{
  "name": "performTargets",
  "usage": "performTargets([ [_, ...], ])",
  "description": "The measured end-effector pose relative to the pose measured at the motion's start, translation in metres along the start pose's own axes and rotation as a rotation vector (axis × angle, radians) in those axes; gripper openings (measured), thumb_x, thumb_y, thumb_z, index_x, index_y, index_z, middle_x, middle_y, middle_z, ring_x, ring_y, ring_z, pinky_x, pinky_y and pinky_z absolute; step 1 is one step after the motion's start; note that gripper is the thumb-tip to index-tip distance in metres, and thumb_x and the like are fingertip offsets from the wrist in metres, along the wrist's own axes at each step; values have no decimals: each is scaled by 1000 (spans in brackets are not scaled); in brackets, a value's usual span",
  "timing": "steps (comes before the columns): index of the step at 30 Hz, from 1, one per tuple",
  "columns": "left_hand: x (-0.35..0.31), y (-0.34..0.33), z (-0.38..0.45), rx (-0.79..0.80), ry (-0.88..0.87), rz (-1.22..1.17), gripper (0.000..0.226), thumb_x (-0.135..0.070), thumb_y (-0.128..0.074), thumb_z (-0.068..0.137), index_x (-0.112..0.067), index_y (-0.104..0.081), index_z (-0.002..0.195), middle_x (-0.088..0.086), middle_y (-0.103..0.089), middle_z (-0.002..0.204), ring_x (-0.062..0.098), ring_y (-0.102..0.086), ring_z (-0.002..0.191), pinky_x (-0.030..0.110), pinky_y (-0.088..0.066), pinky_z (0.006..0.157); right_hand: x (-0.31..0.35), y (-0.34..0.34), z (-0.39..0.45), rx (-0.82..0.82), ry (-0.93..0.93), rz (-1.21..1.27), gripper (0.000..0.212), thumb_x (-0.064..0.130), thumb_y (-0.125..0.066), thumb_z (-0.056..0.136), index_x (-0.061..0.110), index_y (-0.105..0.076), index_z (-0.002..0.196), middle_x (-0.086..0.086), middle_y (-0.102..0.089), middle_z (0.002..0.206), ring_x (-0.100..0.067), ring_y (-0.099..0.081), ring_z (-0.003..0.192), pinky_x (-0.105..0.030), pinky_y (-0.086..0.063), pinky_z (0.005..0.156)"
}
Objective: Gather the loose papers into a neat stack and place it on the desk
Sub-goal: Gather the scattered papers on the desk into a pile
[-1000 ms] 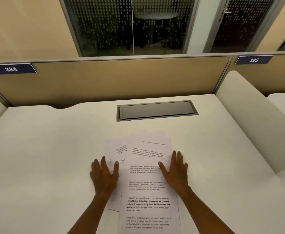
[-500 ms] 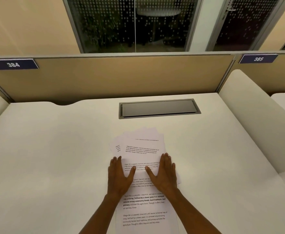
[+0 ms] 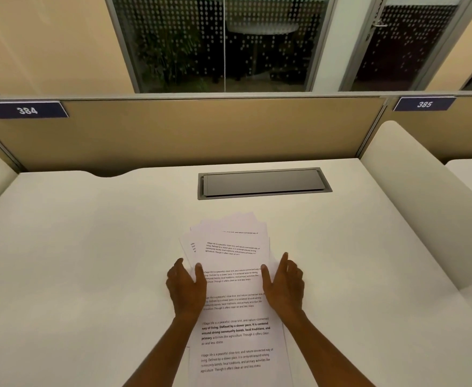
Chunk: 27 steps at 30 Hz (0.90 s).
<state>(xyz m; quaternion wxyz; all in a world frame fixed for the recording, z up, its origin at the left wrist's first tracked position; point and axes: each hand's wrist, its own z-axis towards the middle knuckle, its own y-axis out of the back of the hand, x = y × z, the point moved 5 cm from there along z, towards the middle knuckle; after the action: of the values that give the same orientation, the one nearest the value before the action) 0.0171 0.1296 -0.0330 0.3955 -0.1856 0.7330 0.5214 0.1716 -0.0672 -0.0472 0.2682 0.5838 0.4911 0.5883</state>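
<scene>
Left hand and right hand, both spread wide, flank the fanned papers on the worktop, pressing edges inward to square them.

Head-worn view, steeply down onto desk

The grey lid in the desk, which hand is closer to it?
Right. The right hand sits at the papers' right edge, below the grey lid. The left hand is at their left edge, off to the lid's left.
</scene>
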Motion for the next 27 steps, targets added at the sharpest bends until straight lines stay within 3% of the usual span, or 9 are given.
performTargets([
  [5, -15, -12, -7, 32, 155, 3, 53, -36, -53, 96, -4, -42, 136, 28, -49, 130, 46, -46, 121, 50, -39, 101, 12, 0, 3, 57, -62, -4, 76, 63, -33, 93, 10, -27, 147, -12, -42, 140, -30, -41, 127, -41, -40, 104],
  [9, -18, -19, -7, 55, 186, -20, 51, -39, -51, 96, -5, -45, 133, 27, -50, 131, 44, -46, 123, 49, -39, 103, 21, -1, 3, 106, -79, 19, 67, 65, -33, 91, 11, -48, 127, -13, -50, 125, -31, -46, 118, -41, -44, 96],
  [15, -7, 3, 10, -36, 252, -61, 52, -42, -45, 98, -2, -47, 131, 28, -55, 128, 45, -51, 120, 51, -43, 101, 1, 20, 19, 70, -172, 158, 65, 56, -34, 96, 3, -54, 128, -19, -54, 129, -34, -53, 119, -42, -44, 99],
  [18, 0, 12, 16, -67, 279, -109, 53, -43, -43, 98, -1, -48, 130, 28, -58, 126, 44, -55, 117, 52, -45, 100, -9, 24, 23, 55, -204, 190, 60, 48, -33, 99, -2, -62, 115, -20, -63, 118, -34, -59, 110, -41, -49, 94],
  [21, -4, 6, 12, -5, 281, -137, 57, -47, -43, 98, -1, -50, 130, 25, -60, 126, 41, -56, 116, 49, -47, 99, 1, 17, 20, 116, -195, 202, 61, 45, -31, 100, -4, -67, 102, -20, -68, 107, -32, -63, 100, -38, -51, 89],
  [27, -16, -8, 5, 134, 241, -154, 67, -59, -46, 92, -8, -47, 135, 20, -56, 132, 37, -52, 122, 47, -43, 105, 12, 9, 18, 199, -192, 199, 65, 52, -32, 98, -4, -65, 105, -20, -67, 108, -34, -63, 102, -40, -52, 90],
])
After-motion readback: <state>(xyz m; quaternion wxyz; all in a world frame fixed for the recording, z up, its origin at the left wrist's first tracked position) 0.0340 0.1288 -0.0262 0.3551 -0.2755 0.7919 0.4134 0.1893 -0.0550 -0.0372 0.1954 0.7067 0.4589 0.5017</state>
